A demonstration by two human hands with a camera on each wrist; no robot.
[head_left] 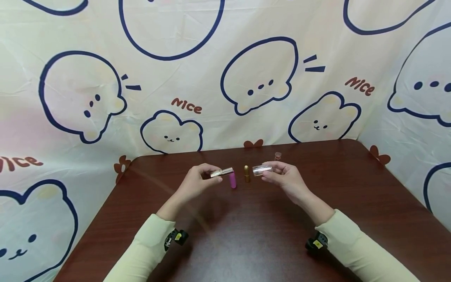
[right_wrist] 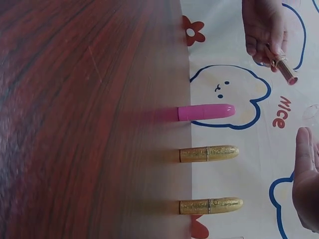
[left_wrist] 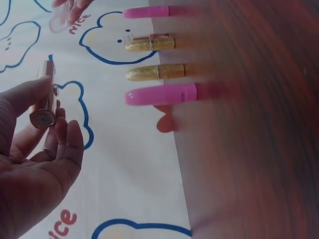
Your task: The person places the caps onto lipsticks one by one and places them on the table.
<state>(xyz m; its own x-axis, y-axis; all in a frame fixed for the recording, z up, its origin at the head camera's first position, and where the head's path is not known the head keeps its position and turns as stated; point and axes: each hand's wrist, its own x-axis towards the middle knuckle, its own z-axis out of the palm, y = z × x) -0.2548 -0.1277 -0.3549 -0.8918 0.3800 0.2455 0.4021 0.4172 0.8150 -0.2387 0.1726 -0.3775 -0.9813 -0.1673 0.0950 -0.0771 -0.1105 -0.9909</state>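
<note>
My left hand [head_left: 197, 178] pinches a slim gold lipstick tube [head_left: 221, 172] between thumb and fingers, above the table. In the right wrist view, a pinkish end shows on that lipstick tube [right_wrist: 287, 72]. Opposite it, my right hand [head_left: 287, 179] holds a clear cap [head_left: 261, 169], pointed toward the lipstick. The clear cap [left_wrist: 60, 20] looks see-through in the left wrist view. Between and beyond the hands stand a bright pink tube [head_left: 233, 180] and a gold bullet-shaped tube [head_left: 246, 173], both upright.
The left wrist view has two pink tubes, one near [left_wrist: 162, 94] and one far [left_wrist: 147, 12], with two gold tubes [left_wrist: 155, 72] between them. A small clear-topped item [head_left: 278, 156] stands behind my right hand. A printed cloth [head_left: 260, 125] hangs behind the dark wooden table [head_left: 232, 243].
</note>
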